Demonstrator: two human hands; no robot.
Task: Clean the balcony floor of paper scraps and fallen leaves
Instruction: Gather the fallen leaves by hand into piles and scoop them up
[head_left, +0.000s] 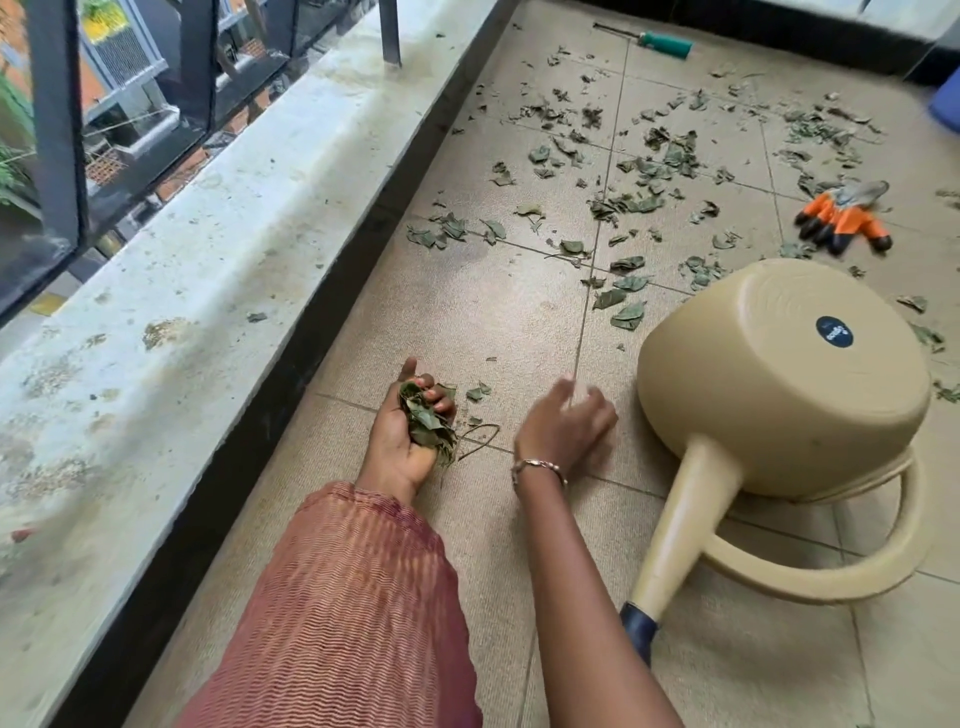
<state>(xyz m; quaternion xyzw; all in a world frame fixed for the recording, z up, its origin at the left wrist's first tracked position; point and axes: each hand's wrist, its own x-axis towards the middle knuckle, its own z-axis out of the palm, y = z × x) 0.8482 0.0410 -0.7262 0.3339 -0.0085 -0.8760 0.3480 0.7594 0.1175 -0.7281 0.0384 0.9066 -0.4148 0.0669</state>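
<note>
Left fingers (436, 397): clamped round a wad of leaves (423, 423), palm up.
Right fingers (582, 395): blurred, low over the floor (467, 312); I can't tell if they're pinching anything.
Close by: a few loose bits (477, 392).
Farther out: scattered leaves (649, 171) lie thick beyond the tipped watering can (779, 379).
Progress: early going, with most left to gather.

Beige watering can (779, 384); orange-black glove (844, 218)

Watering can (779, 395): on the floor (493, 312), right side
Leaves (639, 171): strewn behind it
Glove (844, 218): behind can, right
Ledge (208, 249): left
</note>
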